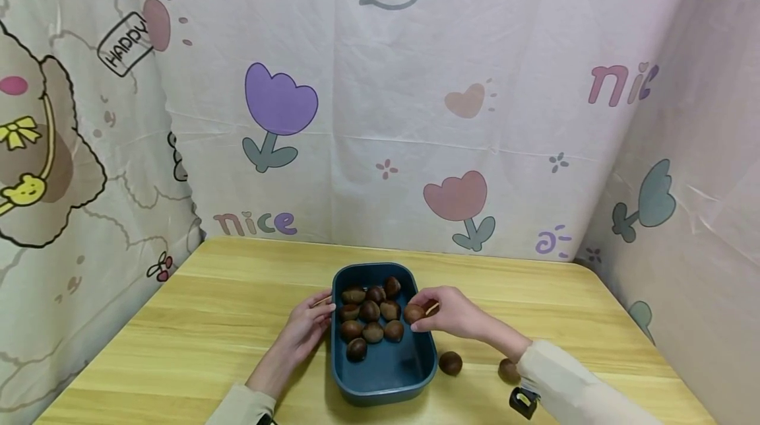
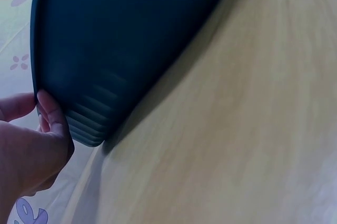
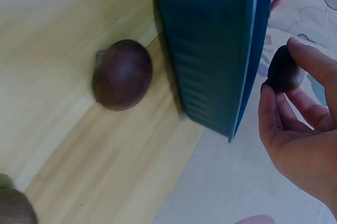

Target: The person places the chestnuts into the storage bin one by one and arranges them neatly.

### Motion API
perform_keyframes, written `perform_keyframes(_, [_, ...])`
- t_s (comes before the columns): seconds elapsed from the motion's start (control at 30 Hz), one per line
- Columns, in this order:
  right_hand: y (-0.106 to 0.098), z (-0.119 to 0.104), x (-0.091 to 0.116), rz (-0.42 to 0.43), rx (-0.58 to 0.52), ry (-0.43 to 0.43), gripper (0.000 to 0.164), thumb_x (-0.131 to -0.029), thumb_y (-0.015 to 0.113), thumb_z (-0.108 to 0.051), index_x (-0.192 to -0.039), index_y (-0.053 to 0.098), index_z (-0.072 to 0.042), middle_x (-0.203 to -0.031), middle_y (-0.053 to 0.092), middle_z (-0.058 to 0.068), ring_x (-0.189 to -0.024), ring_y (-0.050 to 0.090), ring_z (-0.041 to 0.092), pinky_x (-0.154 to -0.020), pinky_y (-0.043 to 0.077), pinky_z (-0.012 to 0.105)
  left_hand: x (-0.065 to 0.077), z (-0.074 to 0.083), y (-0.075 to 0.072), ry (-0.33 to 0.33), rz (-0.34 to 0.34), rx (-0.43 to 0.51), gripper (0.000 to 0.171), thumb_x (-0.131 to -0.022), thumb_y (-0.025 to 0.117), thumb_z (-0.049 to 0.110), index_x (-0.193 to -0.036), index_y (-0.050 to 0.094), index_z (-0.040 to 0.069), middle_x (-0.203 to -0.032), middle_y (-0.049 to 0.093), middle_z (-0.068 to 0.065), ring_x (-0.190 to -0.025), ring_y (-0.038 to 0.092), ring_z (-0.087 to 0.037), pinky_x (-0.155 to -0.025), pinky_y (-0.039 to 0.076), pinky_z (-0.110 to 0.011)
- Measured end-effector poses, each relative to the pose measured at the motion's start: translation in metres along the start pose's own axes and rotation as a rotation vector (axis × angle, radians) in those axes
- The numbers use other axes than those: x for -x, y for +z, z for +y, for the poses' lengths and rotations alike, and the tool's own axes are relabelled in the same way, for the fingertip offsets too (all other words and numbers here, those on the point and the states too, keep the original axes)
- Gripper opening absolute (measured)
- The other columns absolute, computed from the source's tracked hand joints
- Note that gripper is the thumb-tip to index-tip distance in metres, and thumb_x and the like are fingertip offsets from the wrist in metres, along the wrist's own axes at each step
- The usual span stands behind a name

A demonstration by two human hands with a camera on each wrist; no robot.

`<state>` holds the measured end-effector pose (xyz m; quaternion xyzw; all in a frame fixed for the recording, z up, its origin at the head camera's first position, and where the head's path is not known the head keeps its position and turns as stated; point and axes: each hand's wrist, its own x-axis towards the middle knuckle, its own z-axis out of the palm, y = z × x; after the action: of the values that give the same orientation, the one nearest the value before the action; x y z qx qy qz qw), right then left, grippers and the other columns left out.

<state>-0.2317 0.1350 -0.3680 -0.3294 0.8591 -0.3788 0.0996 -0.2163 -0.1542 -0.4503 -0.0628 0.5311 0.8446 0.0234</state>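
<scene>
A dark blue rectangular box (image 1: pixel 386 372) stands on the table, with several brown chestnuts (image 1: pixel 369 311) lying inside, mostly toward its far half. My left hand (image 1: pixel 307 327) is at the box's left side and pinches its rim between thumb and finger; in the left wrist view the hand (image 2: pixel 34 148) shows at the edge of the wall. Over the right rim, my right hand (image 1: pixel 448 311) holds one chestnut (image 1: pixel 414 313) between thumb and fingertips. The right wrist view shows that chestnut (image 3: pixel 286 70) above the rim, gripped by the hand (image 3: pixel 305 129).
Beside the box's right wall a loose chestnut (image 1: pixel 450 363) lies on the wooden table (image 1: pixel 237 319). Another chestnut (image 1: pixel 508 371) sits farther right, partly hidden by the right sleeve (image 1: pixel 570 379). A printed cloth (image 1: pixel 380 101) hangs behind the table and along both sides.
</scene>
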Motion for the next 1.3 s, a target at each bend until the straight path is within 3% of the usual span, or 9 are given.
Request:
perform_keyframes(0.23, [0.01,-0.01,-0.012,-0.034,0.032,-0.022,0.033,-0.08,0.079,-0.013,-0.109,0.068,-0.001,-0.095,0.066,0.001,-0.082,0.057,0.015,-0.069,0.051,0.026,0.002,0.0,-0.001,0.001,0.003,0.003,0.042,-0.093,0.049,-0.007,-0.133,0.037,-0.013,-0.104,0.057,-0.011,-0.081,0.056,-0.012,-0.074,0.046,-0.023])
perform_keyframes(0.4, [0.023,-0.013,-0.018,-0.087,0.072,-0.044,0.026,-0.079,0.079,-0.012,-0.102,0.07,-0.003,-0.088,0.064,-0.003,-0.075,0.054,0.008,-0.067,0.048,0.024,0.004,0.0,-0.002,0.004,0.011,-0.001,0.042,-0.093,0.049,-0.007,-0.133,0.038,-0.013,-0.103,0.057,-0.01,-0.08,0.056,-0.011,-0.073,0.046,-0.023])
perform_keyframes(0.67, [0.044,-0.017,-0.025,-0.144,0.137,0.008,0.026,-0.078,0.08,-0.015,-0.1,0.072,-0.003,-0.084,0.065,-0.004,-0.07,0.053,0.003,-0.063,0.048,0.021,0.001,0.0,-0.003,0.006,0.017,-0.009,0.042,-0.093,0.05,-0.006,-0.133,0.039,-0.013,-0.104,0.058,-0.011,-0.08,0.056,-0.012,-0.072,0.046,-0.023])
perform_keyframes(1.3, [0.063,-0.013,-0.036,-0.136,0.139,0.019,0.023,-0.074,0.083,-0.012,-0.092,0.073,-0.004,-0.079,0.06,-0.006,-0.067,0.05,0.002,-0.06,0.044,0.02,0.002,-0.001,0.0,0.045,-0.011,-0.002,0.038,-0.092,0.05,-0.009,-0.129,0.041,-0.014,-0.101,0.059,-0.01,-0.077,0.056,-0.012,-0.071,0.046,-0.023])
